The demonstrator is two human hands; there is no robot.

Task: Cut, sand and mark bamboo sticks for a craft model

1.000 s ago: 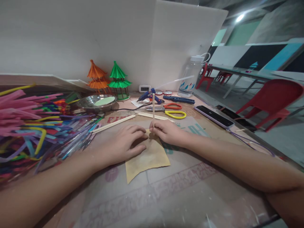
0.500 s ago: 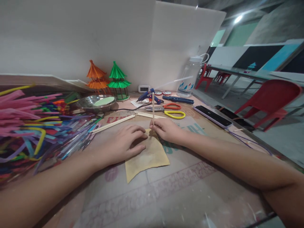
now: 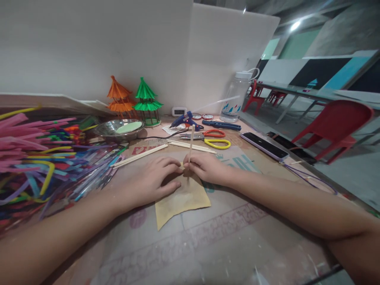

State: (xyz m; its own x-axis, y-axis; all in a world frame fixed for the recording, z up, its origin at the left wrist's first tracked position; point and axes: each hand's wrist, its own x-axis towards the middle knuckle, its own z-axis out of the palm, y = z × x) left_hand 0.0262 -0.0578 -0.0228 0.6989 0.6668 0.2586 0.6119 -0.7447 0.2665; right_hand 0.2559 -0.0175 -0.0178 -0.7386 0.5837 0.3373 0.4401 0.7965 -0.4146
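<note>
My right hand [image 3: 204,167] pinches a thin wooden stick [image 3: 192,140], which stands nearly upright and leans a little to the right. Its lower end is blurred over a yellow sheet [image 3: 187,198] that looks like sandpaper, with uneven edges. My left hand [image 3: 163,176] lies flat at the sheet's left side, fingers apart, holding nothing, its fingertips close to the right hand. Beyond the hands lie more wooden sticks [image 3: 142,154], some to the left and a few [image 3: 192,146] behind the right hand.
At the back are a glue gun [image 3: 185,120], yellow-and-red-handled pliers [image 3: 218,143], a blue cutter [image 3: 221,125], a timer [image 3: 179,111] and a bottle [image 3: 234,99]. Left stand a metal bowl [image 3: 103,130], orange [image 3: 118,93] and green [image 3: 147,95] model towers, and pipe cleaners [image 3: 26,158]. A phone [image 3: 263,145] lies right.
My right hand has shifted slightly left and nearer with the stick, whose top now sits lower and tilts right. My left hand stays nearly in place on the sheet.
</note>
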